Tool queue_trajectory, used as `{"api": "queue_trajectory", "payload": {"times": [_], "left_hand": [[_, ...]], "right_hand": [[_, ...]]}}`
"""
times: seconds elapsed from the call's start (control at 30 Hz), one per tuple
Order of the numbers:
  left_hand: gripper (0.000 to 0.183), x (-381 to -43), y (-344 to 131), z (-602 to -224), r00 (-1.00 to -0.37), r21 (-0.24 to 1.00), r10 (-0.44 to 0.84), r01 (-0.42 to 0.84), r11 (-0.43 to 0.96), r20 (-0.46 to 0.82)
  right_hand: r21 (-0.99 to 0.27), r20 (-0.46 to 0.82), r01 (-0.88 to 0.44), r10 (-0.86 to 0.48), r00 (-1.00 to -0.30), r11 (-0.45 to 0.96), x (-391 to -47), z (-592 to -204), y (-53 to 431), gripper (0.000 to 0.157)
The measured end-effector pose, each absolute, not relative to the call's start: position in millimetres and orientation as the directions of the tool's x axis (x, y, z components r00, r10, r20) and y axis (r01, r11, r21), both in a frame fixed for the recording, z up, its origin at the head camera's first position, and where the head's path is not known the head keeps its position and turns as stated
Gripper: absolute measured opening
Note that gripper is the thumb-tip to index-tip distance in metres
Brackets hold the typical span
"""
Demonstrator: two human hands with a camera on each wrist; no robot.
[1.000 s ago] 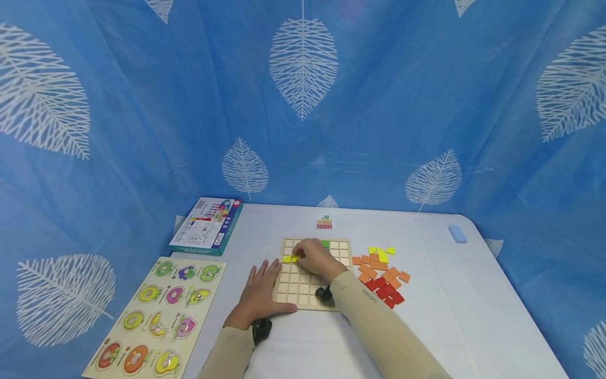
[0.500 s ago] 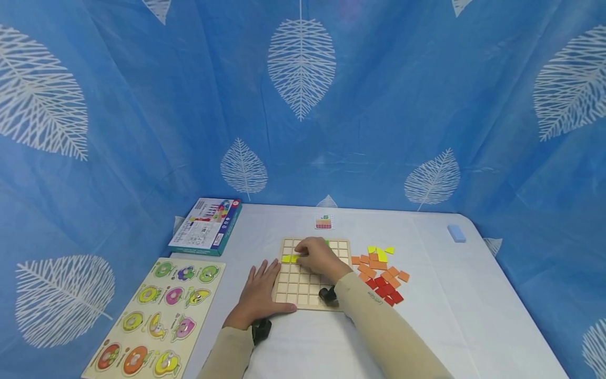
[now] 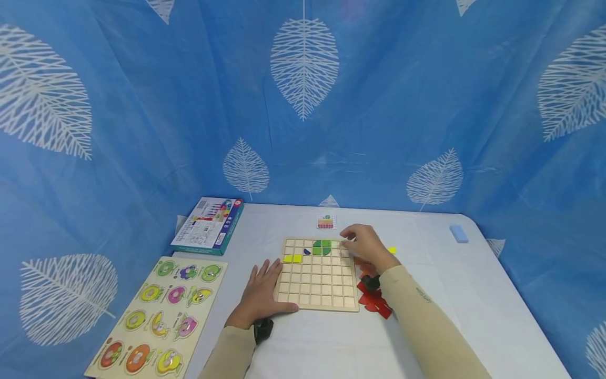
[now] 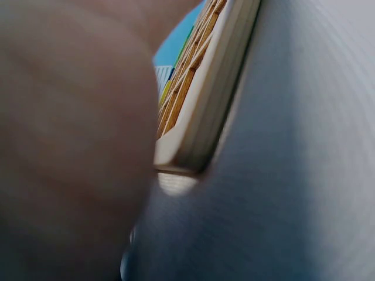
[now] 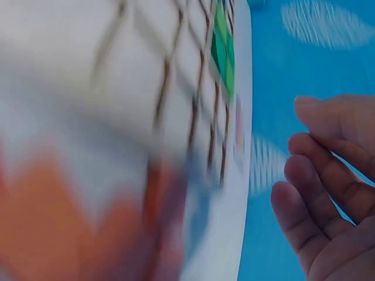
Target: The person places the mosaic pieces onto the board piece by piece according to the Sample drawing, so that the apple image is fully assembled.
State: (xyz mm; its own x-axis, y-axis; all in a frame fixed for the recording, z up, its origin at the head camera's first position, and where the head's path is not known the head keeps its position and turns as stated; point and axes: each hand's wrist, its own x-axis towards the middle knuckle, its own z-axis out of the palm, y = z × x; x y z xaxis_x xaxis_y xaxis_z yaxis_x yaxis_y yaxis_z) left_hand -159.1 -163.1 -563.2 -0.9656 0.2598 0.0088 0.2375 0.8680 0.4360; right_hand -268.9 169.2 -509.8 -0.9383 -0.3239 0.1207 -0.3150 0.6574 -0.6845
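Two bare hands are working around a square wooden grid board in the head view, the board lying flat on the white-covered counter. The left hand is spreading wide at the board's left side, its fingers lying along that edge and its thumb stretching along the near edge. The right hand is hovering by the far right corner, fingers loosely bent. On the grid, two yellow tiles are sitting side by side in the third row, near the left edge; four green tiles are forming a block in the top two rows, and a small dark blue piece is lying just left of them. Orange tiles and red tiles are heaping right of the board, partly hidden under the right arm. A picture card is lying beyond the board; a game box and a fruit puzzle board are occupying the left side, and a light blue block is lying far right.

In the left wrist view, the blurred hand is filling the left side, just beside the board's rounded corner.

In the right wrist view, the fingers are curving in relaxed fashion, a narrow gap showing between thumb and index fingertip, while the board and orange tiles are blurring at left.
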Motion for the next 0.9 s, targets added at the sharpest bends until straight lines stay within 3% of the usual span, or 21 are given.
{"api": "queue_trajectory", "payload": {"times": [0.23, 0.4, 0.9], "left_hand": [[0.130, -159, -162, -563, -0.965, 0.432, 0.264, 0.239, 0.869, 0.003], [0.130, -160, -162, -562, -0.966, 0.442, 0.257, 0.230, 0.867, -0.003], [0.130, -162, -162, -568, -0.967, 0.423, 0.256, 0.236, 0.875, 0.009]], "right_hand": [[-0.672, 0.021, -0.157, -0.193, -0.981, 0.724, -268, -515, 244, 0.030], [-0.657, -0.072, -0.070, -0.155, -0.985, 0.751, -265, -523, 270, 0.032], [-0.617, -0.047, -0.199, -0.288, -0.956, 0.762, -272, -535, 254, 0.026]]}}
